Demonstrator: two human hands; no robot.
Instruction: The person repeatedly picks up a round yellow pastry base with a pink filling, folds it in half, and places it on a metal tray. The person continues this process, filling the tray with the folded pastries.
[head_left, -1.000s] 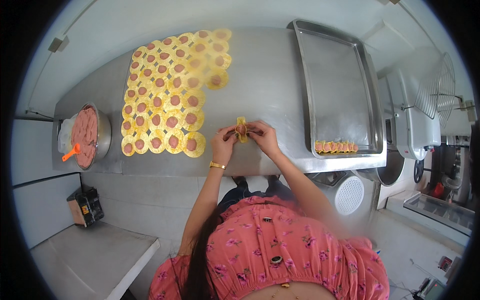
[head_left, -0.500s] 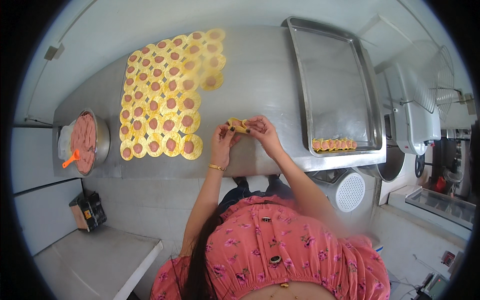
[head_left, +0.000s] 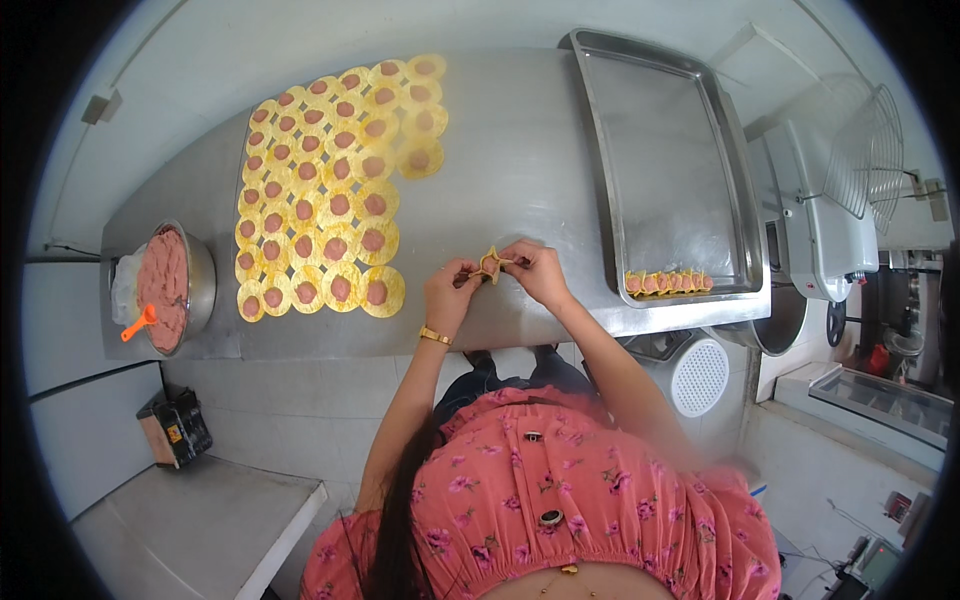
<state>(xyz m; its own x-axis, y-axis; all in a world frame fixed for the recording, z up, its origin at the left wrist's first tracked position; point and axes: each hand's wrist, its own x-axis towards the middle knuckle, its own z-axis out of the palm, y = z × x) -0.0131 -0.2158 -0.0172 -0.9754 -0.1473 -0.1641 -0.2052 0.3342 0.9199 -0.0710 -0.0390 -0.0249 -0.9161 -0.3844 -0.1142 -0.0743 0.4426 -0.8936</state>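
Observation:
Between my two hands, above the front part of the steel table, is a dumpling [head_left: 490, 265]: a yellow wrapper with its edges pinched into points round pink filling. My left hand [head_left: 450, 292] pinches its left side, and my right hand [head_left: 535, 272] pinches its right side. To the left, rows of round yellow wrappers [head_left: 322, 248] lie on the table, each with a ball of pink meat filling. A short row of folded dumplings [head_left: 668, 283] sits in the near left corner of a large metal tray [head_left: 660, 150] at the right.
A steel bowl [head_left: 203, 290] of pink meat filling with an orange spoon [head_left: 140, 321] stands at the table's left end. Beyond the tray's right side is a white machine [head_left: 815, 215] with a wire guard. A white perforated round object [head_left: 699, 381] is below the table's front edge.
The wrapper between my hands has gone from a wide, folded strip to a star-like shape with pinched points. My fingers have shifted round it, and my right hand sits slightly lower.

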